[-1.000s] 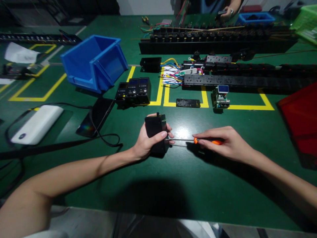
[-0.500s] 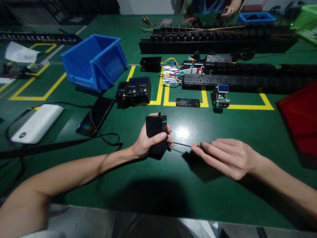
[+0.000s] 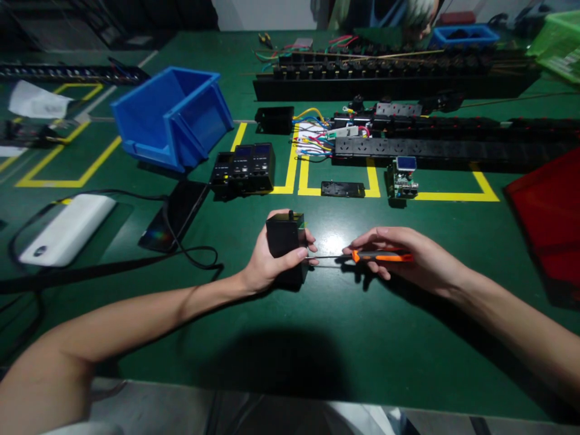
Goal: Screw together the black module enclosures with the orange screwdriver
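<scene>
My left hand (image 3: 263, 260) is wrapped round a small black box-shaped housing (image 3: 285, 241), held upright just over the green table, thumb across its near face. A bit of green shows at the housing's upper right edge. From the right, my right hand (image 3: 403, 254) holds a screwdriver (image 3: 383, 256) with an orange and black handle, the fingers loosely round it. Its thin shaft runs level to the housing's right side by my left thumb and fingers; the tip's exact contact is hidden.
Beyond the hands lie a black cover plate (image 3: 343, 189), a circuit board with a small display (image 3: 405, 178) and black modules (image 3: 244, 169). Left are a blue bin (image 3: 174, 121), a phone (image 3: 174, 214) and a white power bank (image 3: 67, 229). Socket strips (image 3: 408, 149) with loose wires stretch behind.
My right hand has rolled over and shifted slightly up, so the screwdriver's orange handle now shows. My left hand keeps the housing nearly still. A person's hand at the back has moved.
</scene>
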Demonstrator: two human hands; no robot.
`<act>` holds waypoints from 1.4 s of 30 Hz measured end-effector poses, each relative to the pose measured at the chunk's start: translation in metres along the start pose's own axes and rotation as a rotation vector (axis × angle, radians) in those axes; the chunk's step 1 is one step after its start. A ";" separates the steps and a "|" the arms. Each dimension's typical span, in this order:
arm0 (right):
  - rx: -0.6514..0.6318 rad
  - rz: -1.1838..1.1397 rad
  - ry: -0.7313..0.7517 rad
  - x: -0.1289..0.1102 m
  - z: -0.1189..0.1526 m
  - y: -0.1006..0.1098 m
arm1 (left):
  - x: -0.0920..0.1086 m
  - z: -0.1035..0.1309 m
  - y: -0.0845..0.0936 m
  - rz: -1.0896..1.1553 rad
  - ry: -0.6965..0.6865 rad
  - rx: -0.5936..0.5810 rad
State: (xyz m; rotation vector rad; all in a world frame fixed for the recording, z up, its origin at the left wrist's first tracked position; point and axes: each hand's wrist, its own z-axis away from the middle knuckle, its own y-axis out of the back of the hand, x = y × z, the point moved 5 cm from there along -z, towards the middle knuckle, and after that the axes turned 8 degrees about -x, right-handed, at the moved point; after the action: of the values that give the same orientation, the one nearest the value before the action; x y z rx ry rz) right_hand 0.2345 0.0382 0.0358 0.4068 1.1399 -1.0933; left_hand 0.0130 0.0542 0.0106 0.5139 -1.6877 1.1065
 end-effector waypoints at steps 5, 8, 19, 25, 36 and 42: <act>-0.186 0.027 -0.191 0.017 -0.002 -0.007 | 0.001 0.000 0.000 -0.011 -0.017 -0.031; -0.162 0.319 -0.122 0.017 -0.003 -0.005 | 0.001 0.000 -0.001 0.004 -0.017 -0.048; -0.068 1.953 0.973 -0.014 0.034 -0.030 | 0.001 -0.002 -0.002 0.017 0.020 -0.040; 0.024 1.169 0.565 -0.020 0.016 -0.015 | 0.000 -0.001 0.001 -0.001 0.006 0.000; -0.104 -0.204 -0.234 0.013 -0.003 0.000 | 0.002 0.001 0.002 -0.027 -0.035 0.032; -0.179 0.251 -0.095 0.007 0.001 0.003 | 0.002 0.001 0.002 -0.028 -0.043 0.024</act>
State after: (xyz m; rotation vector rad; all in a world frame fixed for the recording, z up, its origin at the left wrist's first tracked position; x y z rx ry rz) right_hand 0.2375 0.0351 0.0291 0.3435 1.0612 -0.7765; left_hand 0.0101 0.0543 0.0121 0.5793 -1.7013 1.1040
